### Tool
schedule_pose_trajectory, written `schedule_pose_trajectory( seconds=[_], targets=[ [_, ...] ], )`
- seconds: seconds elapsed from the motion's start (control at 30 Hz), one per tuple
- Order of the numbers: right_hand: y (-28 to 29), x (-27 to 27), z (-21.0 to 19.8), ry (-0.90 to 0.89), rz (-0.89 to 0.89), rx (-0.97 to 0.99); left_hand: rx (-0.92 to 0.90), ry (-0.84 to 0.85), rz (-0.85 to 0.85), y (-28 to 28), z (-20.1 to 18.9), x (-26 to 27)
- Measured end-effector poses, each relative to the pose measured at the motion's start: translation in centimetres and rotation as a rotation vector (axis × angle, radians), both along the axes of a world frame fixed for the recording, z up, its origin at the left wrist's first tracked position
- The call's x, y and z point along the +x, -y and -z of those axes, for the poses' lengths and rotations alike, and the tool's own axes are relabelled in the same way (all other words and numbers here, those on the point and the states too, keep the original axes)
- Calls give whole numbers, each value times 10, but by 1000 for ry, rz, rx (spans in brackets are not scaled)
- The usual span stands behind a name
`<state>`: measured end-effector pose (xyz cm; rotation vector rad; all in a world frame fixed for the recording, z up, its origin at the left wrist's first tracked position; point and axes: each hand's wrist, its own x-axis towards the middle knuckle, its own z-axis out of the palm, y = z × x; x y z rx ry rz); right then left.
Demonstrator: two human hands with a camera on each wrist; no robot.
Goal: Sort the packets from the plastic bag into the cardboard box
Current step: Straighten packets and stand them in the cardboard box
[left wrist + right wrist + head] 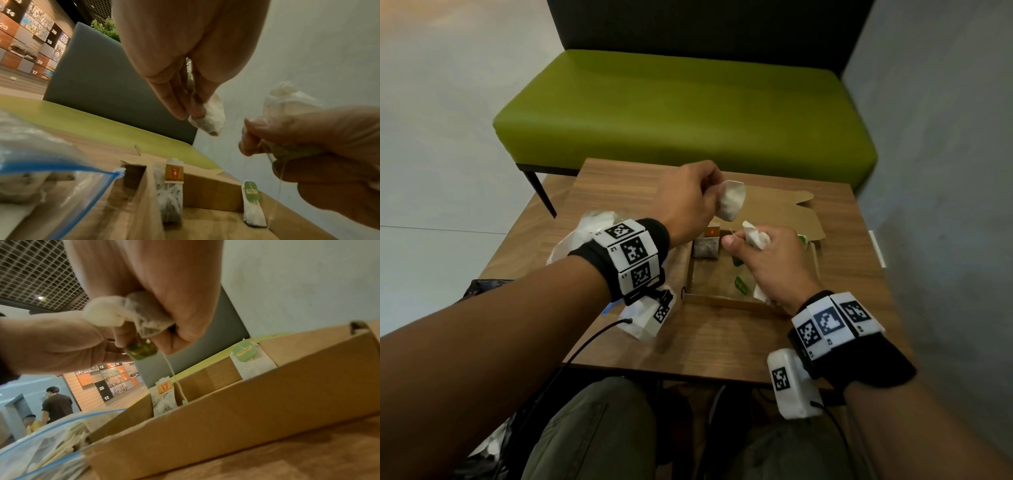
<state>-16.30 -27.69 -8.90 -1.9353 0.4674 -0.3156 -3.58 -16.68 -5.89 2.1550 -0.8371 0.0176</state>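
Observation:
My left hand (pixel 698 195) pinches a white tea bag (pixel 731 200) above the far left of the open cardboard box (pixel 726 303); in the left wrist view that bag (pixel 213 116) hangs from my fingertips (pixel 180 112). My right hand (pixel 763 260) grips a crumpled tea bag (pixel 756 236) over the box, with a green tag (pixel 141 348) and string hanging from it. Inside the box, a red-and-yellow-tagged bag (pixel 170 191) stands in the far left corner and a green-tagged bag (pixel 252 206) in the far right one. The clear zip plastic bag (pixel 585 233) lies left of the box.
The box sits on a small wooden table (pixel 722 342) with its lid flap (pixel 784 212) folded back. A green bench (pixel 681 113) stands behind the table and a grey wall (pixel 945 171) is close on the right. People stand far off in the right wrist view.

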Motion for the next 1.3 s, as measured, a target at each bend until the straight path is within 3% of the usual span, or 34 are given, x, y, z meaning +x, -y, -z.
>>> schedule_pose_trajectory(
  seconds=[0.3, 0.47, 0.67, 1.03, 1.3],
  targets=[
    [6, 6, -8, 64, -9, 299, 119, 135, 72, -5, 0, -2],
    [9, 8, -18, 138, -27, 435, 71, 21, 150, -8, 4, -6],
    [10, 11, -18, 144, 25, 348, 124, -47, 234, -13, 7, -11],
    [15, 16, -15, 141, 82, 445, 99, -201, 317, -12, 11, -8],
    [17, 15, -15, 176, 133, 484, 38, -402, 367, -15, 6, -10]
  ],
)
